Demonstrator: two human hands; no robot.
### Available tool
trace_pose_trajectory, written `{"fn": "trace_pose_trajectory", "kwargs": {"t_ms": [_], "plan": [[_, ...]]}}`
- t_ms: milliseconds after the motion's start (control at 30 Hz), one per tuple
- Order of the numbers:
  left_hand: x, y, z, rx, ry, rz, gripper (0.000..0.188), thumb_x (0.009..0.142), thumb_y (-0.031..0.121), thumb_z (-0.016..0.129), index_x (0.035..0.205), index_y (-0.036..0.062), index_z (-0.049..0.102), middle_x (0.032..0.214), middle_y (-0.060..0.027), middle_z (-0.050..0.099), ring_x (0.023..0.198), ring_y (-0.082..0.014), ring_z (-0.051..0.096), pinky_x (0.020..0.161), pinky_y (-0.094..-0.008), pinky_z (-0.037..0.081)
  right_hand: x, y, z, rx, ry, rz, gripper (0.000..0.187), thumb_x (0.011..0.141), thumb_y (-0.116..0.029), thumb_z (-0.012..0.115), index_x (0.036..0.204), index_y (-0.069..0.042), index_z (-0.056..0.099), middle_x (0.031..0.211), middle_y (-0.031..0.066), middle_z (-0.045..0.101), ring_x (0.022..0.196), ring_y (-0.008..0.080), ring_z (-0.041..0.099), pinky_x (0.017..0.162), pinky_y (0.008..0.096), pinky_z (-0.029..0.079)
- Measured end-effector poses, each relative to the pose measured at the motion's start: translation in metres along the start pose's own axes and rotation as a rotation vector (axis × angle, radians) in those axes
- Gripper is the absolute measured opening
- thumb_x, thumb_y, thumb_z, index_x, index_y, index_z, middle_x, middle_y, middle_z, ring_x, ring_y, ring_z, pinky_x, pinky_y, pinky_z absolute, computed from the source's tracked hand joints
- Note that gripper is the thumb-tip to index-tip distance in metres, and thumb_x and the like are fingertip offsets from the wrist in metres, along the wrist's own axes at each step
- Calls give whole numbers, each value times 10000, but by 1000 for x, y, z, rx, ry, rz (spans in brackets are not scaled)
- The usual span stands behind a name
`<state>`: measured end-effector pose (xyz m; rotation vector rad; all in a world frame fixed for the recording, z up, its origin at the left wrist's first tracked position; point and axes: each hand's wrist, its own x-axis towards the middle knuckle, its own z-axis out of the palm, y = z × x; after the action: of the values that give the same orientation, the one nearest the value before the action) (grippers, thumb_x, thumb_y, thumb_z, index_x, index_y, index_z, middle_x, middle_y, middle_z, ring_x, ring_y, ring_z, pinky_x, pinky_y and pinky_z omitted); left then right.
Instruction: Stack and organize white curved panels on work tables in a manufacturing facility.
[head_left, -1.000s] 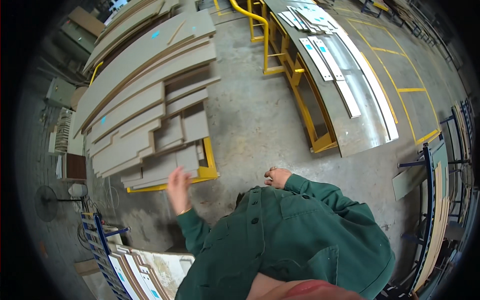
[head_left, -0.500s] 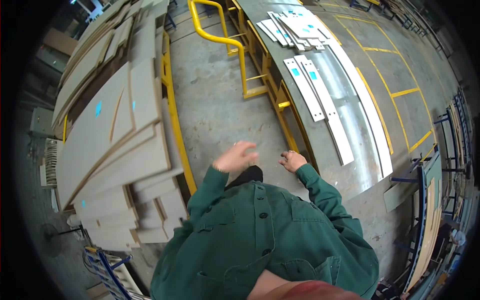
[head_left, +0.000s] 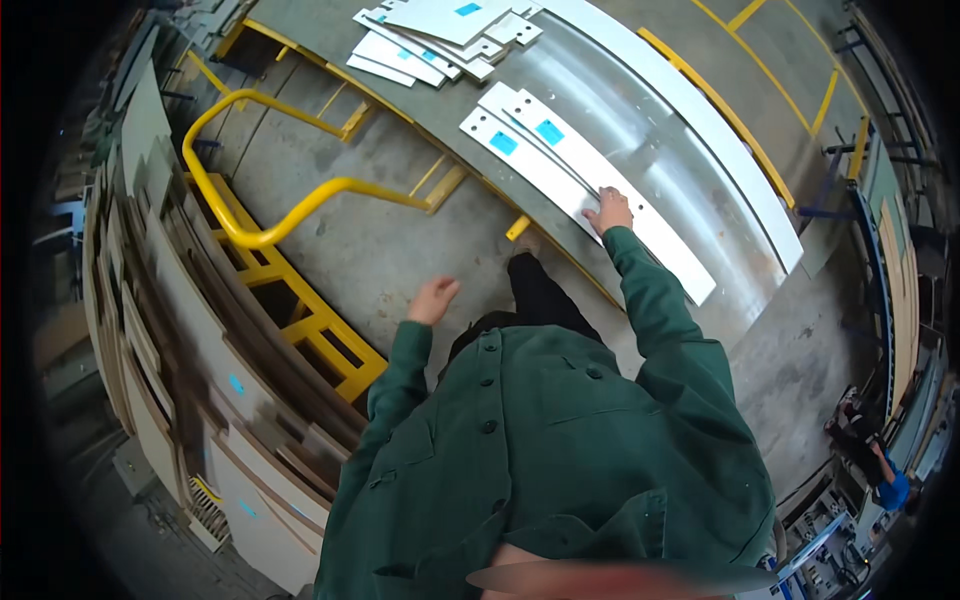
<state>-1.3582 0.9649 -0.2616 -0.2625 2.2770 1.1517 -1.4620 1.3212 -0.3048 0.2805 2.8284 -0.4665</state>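
Note:
My right hand [head_left: 611, 211] rests on a long white board [head_left: 655, 235] lying on a grey table [head_left: 540, 75], thumb apart from the fingers. A second long white board [head_left: 530, 160] lies alongside, partly under the first. Both have small holes near the ends and a blue label. My left hand [head_left: 434, 300] hangs over the floor in front of me, empty, its fingers loosely bent and apart. Farther along the table is a pile of shorter white boards [head_left: 440, 25], also with blue labels.
A yellow tubular rail [head_left: 335, 190] stands left of the table. Stacks of large panels [head_left: 190, 260] lean beside a yellow frame [head_left: 300, 325] at left. A long curved white strip [head_left: 690, 125] runs along the table's far edge. Another person [head_left: 880, 470] is at the lower right, near racks.
The view has turned toward the table. My right hand has moved from above the floor onto the white board. My left hand stays empty over the floor.

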Motion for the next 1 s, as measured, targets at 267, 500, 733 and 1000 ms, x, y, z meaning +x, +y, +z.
{"fn": "trace_pose_trajectory", "kwargs": {"t_ms": [267, 500, 733, 1000], "plan": [[29, 16, -71, -79, -66, -348, 384, 769, 301, 525, 1013, 5, 514, 781, -90, 579, 665, -147, 535, 633, -271, 425, 103, -12, 10, -72, -61, 36, 863, 521, -304, 724, 1183, -29, 245, 1131, 185, 351, 1078, 347, 327, 875, 392, 324], [90, 53, -91, 127, -81, -233, 367, 769, 319, 512, 992, 28, 526, 888, -125, 573, 763, -226, 558, 703, -306, 430, 116, -16, -22, 19, -166, 15, 705, 484, -225, 715, 1072, -38, 373, 1061, 155, 385, 1004, 315, 404, 806, 382, 400], [132, 85, -88, 214, -143, -155, 351, 769, 315, 511, 986, 40, 529, 946, -135, 551, 817, -253, 548, 725, -313, 429, 64, -63, -13, 116, -291, -54, 648, 484, -182, 707, 1013, 0, 379, 993, 171, 384, 944, 318, 422, 706, 389, 444], [133, 81, -91, 205, -180, -181, 335, 771, 300, 513, 973, 33, 532, 948, -145, 547, 799, -254, 549, 715, -313, 431, 84, -97, 46, 74, -1, -72, 508, 647, -188, 612, 1080, -63, 377, 975, 115, 404, 935, 270, 420, 695, 368, 427]]}}
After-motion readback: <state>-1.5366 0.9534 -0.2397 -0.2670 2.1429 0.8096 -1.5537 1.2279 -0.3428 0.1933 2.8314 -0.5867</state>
